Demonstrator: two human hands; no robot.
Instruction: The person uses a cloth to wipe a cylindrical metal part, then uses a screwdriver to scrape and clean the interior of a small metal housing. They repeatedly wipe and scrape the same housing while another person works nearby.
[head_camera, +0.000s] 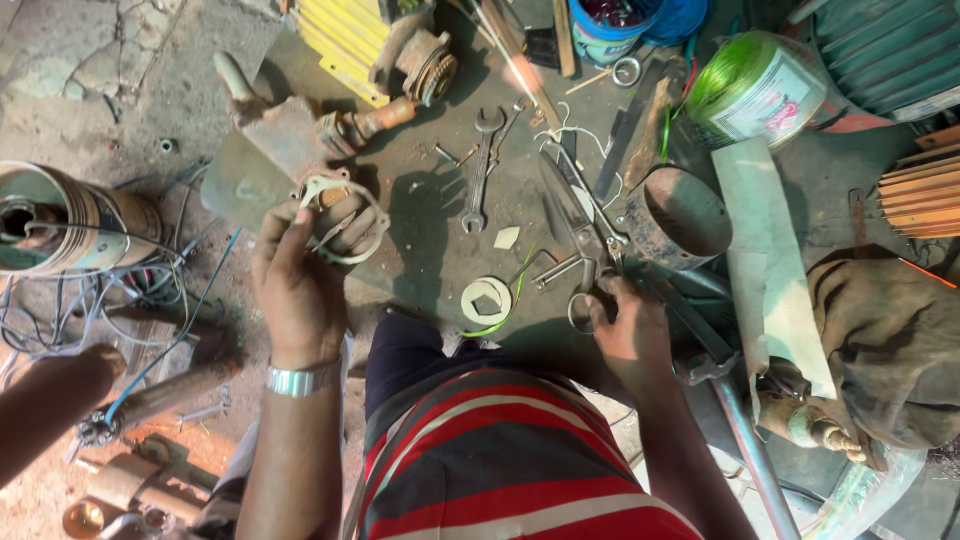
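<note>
My left hand, with a metal watch band at the wrist, holds up a pale ring-shaped gasket piece between its fingers. My right hand rests on the handles of a large pair of scissors that lies on the dark metal plate. A second pale paper ring with a green wire lies on the plate between my hands. A small pale offcut sits just above it.
A wrench lies mid-plate. A metal cylinder, a green twine spool and a white sheet stand right. A wound motor stator with wires is left. Another person's arm reaches in at lower left.
</note>
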